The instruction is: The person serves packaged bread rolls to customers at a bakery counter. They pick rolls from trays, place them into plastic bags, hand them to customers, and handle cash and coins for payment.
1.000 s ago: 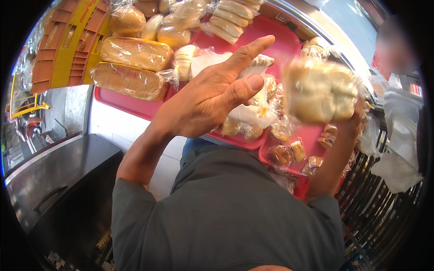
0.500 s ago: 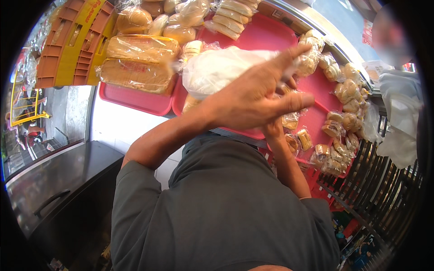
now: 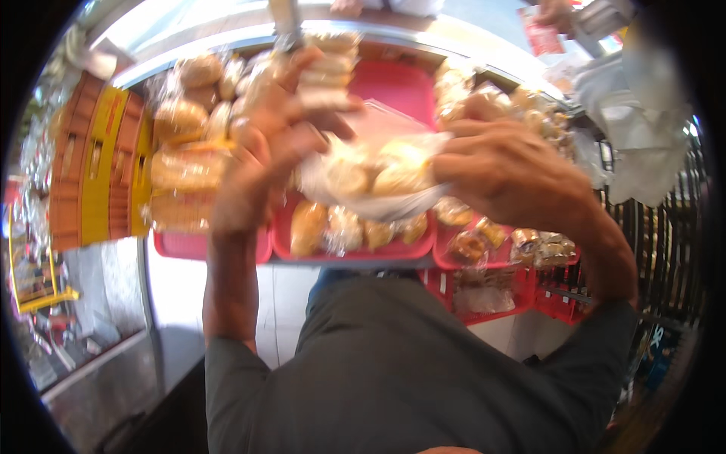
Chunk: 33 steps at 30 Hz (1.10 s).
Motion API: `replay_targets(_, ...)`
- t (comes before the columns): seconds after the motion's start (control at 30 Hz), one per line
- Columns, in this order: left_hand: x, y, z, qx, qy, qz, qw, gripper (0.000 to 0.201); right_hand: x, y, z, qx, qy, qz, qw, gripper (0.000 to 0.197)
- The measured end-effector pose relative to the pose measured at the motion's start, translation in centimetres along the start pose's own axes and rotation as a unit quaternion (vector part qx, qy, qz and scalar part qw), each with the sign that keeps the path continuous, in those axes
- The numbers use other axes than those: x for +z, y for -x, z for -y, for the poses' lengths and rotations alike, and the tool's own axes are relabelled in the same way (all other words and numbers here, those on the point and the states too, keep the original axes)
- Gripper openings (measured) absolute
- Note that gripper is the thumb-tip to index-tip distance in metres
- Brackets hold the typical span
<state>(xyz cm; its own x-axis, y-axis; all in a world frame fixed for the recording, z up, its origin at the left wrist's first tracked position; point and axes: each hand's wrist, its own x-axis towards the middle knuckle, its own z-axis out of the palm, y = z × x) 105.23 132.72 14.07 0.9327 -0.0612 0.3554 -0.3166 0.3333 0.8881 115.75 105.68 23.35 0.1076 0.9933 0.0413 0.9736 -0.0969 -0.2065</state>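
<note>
A clear plastic bag of bread rolls hangs above the trays, with pale round rolls showing through it. My right hand is closed on the bag's right edge. At the bag's left side, my left hand is raised with its fingers spread, blurred by motion. Whether its fingertips touch the bag, I cannot tell. Below the bag, several wrapped rolls lie in a pink tray.
Wrapped loaves are stacked at the left beside an orange and yellow crate. More bagged bread lies at the back. White plastic bags hang at the right. Another person's hand shows at the top right.
My left hand has drawn back leftward from across my right hand. The bag now hangs between my hands with its rolls showing. The view has turned and shifted.
</note>
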Motion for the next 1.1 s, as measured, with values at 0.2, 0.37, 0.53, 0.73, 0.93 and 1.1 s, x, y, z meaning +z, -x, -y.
replay_targets(0.2,6.2,-3.9,0.6,-0.149,0.062,0.063,0.985,0.082,-1.0,-3.5,-3.0,0.012,-0.239,-0.135,0.962,0.011)
replay_targets(0.37,6.0,-9.2,-1.4,-0.228,-0.217,0.172,0.933,0.061,1.5,1.7,-11.9,0.314,-0.240,-0.444,0.804,0.040)
replay_targets(0.53,10.6,-15.1,-2.3,-0.178,-0.570,0.251,0.762,0.053,1.5,9.4,-24.4,0.418,0.011,-0.659,0.625,0.072)
replay_targets(0.73,10.1,-24.5,-2.6,-0.067,-0.653,0.208,0.725,0.026,0.7,9.9,-26.2,0.383,-0.190,-0.577,0.696,0.031)
replay_targets(0.93,7.8,-34.0,-2.9,0.075,-0.703,0.178,0.684,0.024,4.7,18.1,-16.9,0.354,-0.251,-0.435,0.789,0.026)
replay_targets(1.1,6.5,-40.8,-0.1,0.111,-0.664,0.135,0.727,0.029,11.7,30.2,-8.9,0.448,-0.243,-0.436,0.742,0.016)
